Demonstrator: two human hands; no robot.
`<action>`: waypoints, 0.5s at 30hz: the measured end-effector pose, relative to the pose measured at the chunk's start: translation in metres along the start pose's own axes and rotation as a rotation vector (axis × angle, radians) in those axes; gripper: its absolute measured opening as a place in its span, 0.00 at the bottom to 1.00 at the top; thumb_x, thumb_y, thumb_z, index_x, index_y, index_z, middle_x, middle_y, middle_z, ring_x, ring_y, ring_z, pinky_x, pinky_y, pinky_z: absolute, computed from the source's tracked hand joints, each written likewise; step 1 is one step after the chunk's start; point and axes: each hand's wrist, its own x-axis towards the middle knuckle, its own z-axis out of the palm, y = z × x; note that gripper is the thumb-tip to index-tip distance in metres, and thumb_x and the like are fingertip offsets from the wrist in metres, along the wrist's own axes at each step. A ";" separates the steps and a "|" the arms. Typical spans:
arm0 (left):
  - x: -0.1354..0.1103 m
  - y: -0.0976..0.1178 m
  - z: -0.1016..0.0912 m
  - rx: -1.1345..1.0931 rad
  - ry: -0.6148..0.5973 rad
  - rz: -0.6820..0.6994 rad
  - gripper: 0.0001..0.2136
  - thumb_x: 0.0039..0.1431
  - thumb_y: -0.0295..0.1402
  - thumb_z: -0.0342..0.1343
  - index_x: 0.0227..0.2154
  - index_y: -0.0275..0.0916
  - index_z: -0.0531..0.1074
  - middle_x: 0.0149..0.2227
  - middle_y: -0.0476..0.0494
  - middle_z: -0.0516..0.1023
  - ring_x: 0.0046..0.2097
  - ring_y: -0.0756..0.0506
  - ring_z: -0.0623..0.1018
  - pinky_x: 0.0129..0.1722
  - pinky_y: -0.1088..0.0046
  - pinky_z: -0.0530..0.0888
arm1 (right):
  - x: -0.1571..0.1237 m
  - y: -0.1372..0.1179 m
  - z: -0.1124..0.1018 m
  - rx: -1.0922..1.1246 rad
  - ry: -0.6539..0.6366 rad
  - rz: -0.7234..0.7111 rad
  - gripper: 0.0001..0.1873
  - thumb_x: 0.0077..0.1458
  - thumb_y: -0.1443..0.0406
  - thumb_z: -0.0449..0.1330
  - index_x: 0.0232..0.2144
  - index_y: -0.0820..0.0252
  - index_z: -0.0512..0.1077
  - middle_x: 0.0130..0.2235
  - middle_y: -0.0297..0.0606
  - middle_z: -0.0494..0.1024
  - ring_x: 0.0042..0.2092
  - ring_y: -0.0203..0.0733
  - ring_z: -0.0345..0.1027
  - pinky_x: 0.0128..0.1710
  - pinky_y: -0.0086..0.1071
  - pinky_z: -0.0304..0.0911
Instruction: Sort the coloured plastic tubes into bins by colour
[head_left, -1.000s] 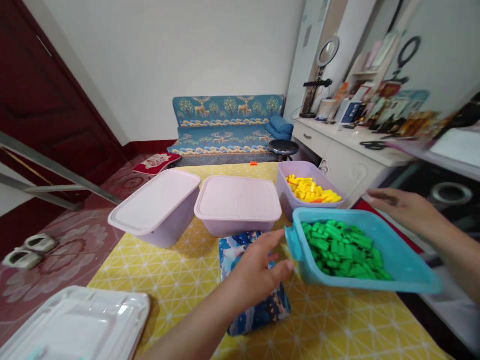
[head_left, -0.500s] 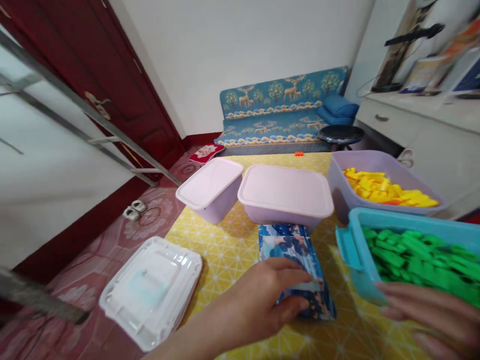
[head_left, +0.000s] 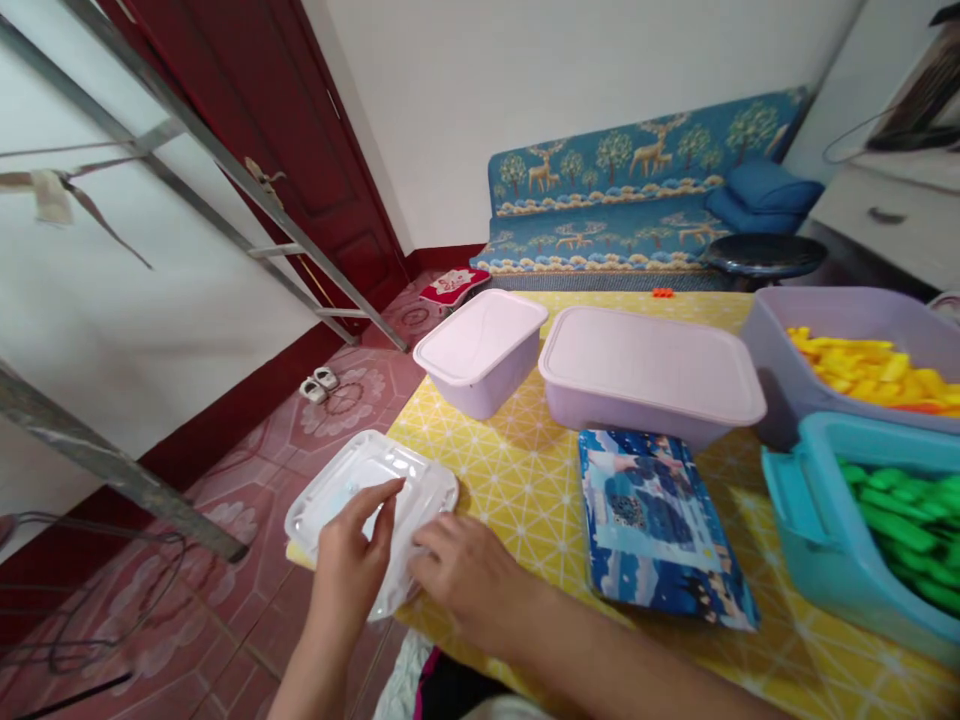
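A white translucent plastic lid point(head_left: 431, 485), with others seemingly stacked beneath it, lies at the table's left front corner. Over it, my left hand point(head_left: 352, 550) has its thumb and index fingertips brought close together; anything between them is too small to make out. My right hand point(head_left: 469, 575) reaches across from the right, fingers curled at the lid's right edge, fingertips partly hidden. A blue printed packet point(head_left: 652, 520) with a square code lies flat in front of the lidded boxes, and neither hand touches it.
Two lidded lilac boxes point(head_left: 480, 340) point(head_left: 649, 365) stand behind. At right are an uncovered lilac box point(head_left: 780, 350) of yellow pieces and a teal box point(head_left: 832, 560) of green pieces. A small orange piece point(head_left: 663, 293) lies at the far edge. A metal ladder point(head_left: 217, 150) stands left.
My left hand has left the blue packet and moved left to the plastic lid. My right hand has come from beside the teal box to the lid. The view has turned left.
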 end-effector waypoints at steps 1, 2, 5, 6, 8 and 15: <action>0.001 -0.003 -0.003 -0.019 0.022 -0.029 0.13 0.59 0.37 0.49 0.41 0.39 0.75 0.42 0.42 0.80 0.44 0.43 0.79 0.45 0.66 0.75 | 0.010 -0.001 0.017 -0.074 0.005 -0.055 0.05 0.56 0.67 0.55 0.34 0.63 0.69 0.39 0.44 0.72 0.43 0.48 0.64 0.39 0.41 0.63; 0.002 -0.004 -0.005 -0.047 0.035 -0.052 0.14 0.59 0.38 0.49 0.41 0.39 0.75 0.42 0.42 0.80 0.44 0.42 0.79 0.46 0.65 0.75 | 0.018 -0.003 0.033 -0.135 0.005 -0.088 0.05 0.57 0.66 0.55 0.34 0.63 0.69 0.40 0.44 0.72 0.45 0.49 0.63 0.41 0.43 0.62; 0.005 -0.005 -0.008 -0.130 0.017 -0.075 0.15 0.59 0.41 0.50 0.41 0.39 0.75 0.43 0.42 0.80 0.46 0.42 0.78 0.49 0.63 0.74 | 0.030 -0.006 0.075 -0.248 0.020 -0.099 0.07 0.57 0.64 0.55 0.31 0.62 0.69 0.37 0.43 0.72 0.41 0.47 0.64 0.37 0.42 0.62; 0.006 -0.004 -0.008 -0.142 0.003 -0.069 0.14 0.59 0.41 0.51 0.41 0.40 0.75 0.43 0.43 0.79 0.46 0.42 0.78 0.49 0.63 0.74 | 0.030 -0.006 0.084 -0.259 0.026 -0.112 0.08 0.58 0.64 0.54 0.30 0.61 0.69 0.36 0.42 0.73 0.39 0.46 0.65 0.34 0.40 0.62; 0.006 -0.001 -0.006 -0.150 -0.027 -0.035 0.14 0.59 0.40 0.51 0.41 0.41 0.75 0.43 0.44 0.79 0.47 0.43 0.78 0.49 0.64 0.74 | 0.028 -0.005 0.094 -0.262 0.028 -0.153 0.10 0.60 0.63 0.52 0.28 0.59 0.69 0.33 0.38 0.73 0.37 0.44 0.65 0.32 0.38 0.61; 0.003 0.022 0.000 -0.190 -0.062 0.135 0.11 0.60 0.36 0.52 0.42 0.42 0.75 0.44 0.45 0.78 0.48 0.43 0.76 0.49 0.65 0.72 | 0.005 0.006 0.049 -0.247 -0.031 -0.164 0.07 0.58 0.64 0.55 0.30 0.61 0.69 0.35 0.37 0.73 0.38 0.43 0.66 0.31 0.37 0.63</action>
